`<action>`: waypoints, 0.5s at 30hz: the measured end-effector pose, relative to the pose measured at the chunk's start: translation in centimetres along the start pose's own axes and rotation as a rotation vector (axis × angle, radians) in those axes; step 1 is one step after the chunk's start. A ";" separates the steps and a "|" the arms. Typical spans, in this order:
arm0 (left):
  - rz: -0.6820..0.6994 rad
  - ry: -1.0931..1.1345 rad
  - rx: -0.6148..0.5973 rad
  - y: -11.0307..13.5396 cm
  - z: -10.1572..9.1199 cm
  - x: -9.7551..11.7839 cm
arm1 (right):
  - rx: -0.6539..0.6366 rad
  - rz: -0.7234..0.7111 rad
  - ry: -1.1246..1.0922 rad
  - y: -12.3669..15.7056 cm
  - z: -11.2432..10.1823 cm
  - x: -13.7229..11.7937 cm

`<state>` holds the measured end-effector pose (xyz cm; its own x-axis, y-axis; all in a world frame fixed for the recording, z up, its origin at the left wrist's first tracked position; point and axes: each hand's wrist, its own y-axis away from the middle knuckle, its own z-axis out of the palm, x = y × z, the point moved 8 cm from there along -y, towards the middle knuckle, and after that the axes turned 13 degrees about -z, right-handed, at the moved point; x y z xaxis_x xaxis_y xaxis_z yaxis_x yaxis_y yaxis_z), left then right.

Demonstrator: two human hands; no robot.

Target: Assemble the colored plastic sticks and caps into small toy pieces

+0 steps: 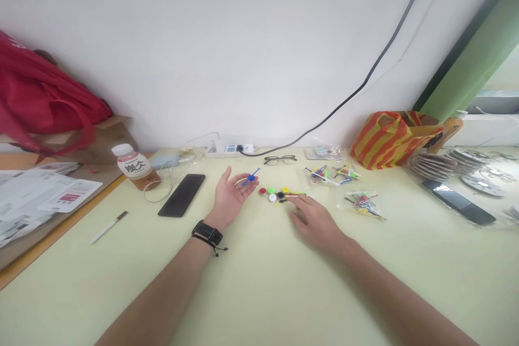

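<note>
My left hand (232, 197), palm up above the table, holds a blue plastic piece (251, 178), a thin stick with a round disc on it, across its fingers. Just right of it lies a small group of round plastic discs: a red disc (263, 191), a green disc (271, 191), a yellow disc (286, 190), a white disc (272, 198) and a black disc (280, 195). My right hand (314, 221) reaches over the table beside them, index finger stretched out and thumb apart. Its fingertips are at thin coloured sticks (298, 194), which they partly hide.
Clear bags of similar coloured parts (363, 204) lie to the right. Around stand a phone (181, 195), a drink bottle (135, 166), a pen (108, 227), glasses (280, 160), a power strip (230, 148), a striped bag (391, 139) and a second phone (458, 203).
</note>
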<state>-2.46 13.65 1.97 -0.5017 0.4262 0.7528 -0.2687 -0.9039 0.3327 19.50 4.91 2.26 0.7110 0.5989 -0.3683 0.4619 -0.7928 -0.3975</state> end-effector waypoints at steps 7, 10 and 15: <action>0.284 -0.562 0.299 -1.1 -2.6 0.8 | -0.058 0.092 0.051 0.1 -0.1 1.2; 0.363 -0.772 0.352 -1.1 -2.8 1.0 | -0.051 0.109 0.044 0.1 -0.3 1.3; 0.504 -1.032 0.402 -0.2 -2.2 1.4 | -0.032 0.116 0.069 0.1 -0.2 1.6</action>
<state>-4.90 14.47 1.71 0.4623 -0.0386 0.8859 0.1333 -0.9847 -0.1124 20.80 5.79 1.82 0.7951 0.4943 -0.3513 0.3901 -0.8604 -0.3278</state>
